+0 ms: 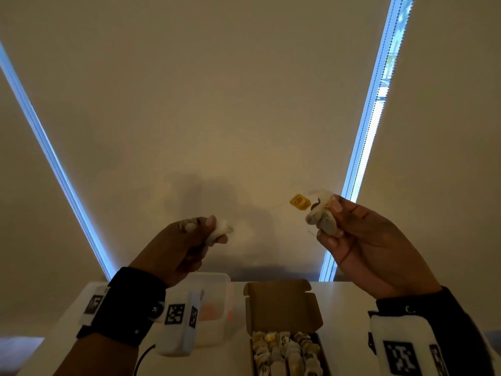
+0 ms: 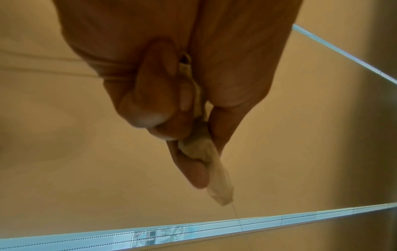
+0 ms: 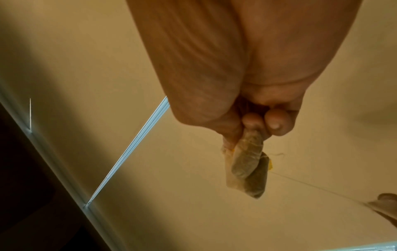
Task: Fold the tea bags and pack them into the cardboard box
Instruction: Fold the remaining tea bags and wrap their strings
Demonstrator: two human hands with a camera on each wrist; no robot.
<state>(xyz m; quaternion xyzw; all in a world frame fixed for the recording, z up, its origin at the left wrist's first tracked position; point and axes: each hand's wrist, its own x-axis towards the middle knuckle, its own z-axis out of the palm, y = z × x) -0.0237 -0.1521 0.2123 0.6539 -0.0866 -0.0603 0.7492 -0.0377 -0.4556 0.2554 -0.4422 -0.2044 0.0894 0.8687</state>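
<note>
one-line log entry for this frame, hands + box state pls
left hand: pinches pale paper tea bag | right hand: grips yellow-tagged tea bag | open brown cardboard box: partly filled

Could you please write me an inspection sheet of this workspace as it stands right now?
Surface: white table, seen only at the bottom of the head view.
Job's things: open cardboard box partly filled with folded tea bags.
Clutter: translucent tub left of the box.
Hands: left hand pinches a pale tea bag; right hand grips a darker tea bag with a yellow tag. Both raised above the table.
Cables: dark cord below the left wrist.
Surroundings: drawn blinds with bright gaps.
</note>
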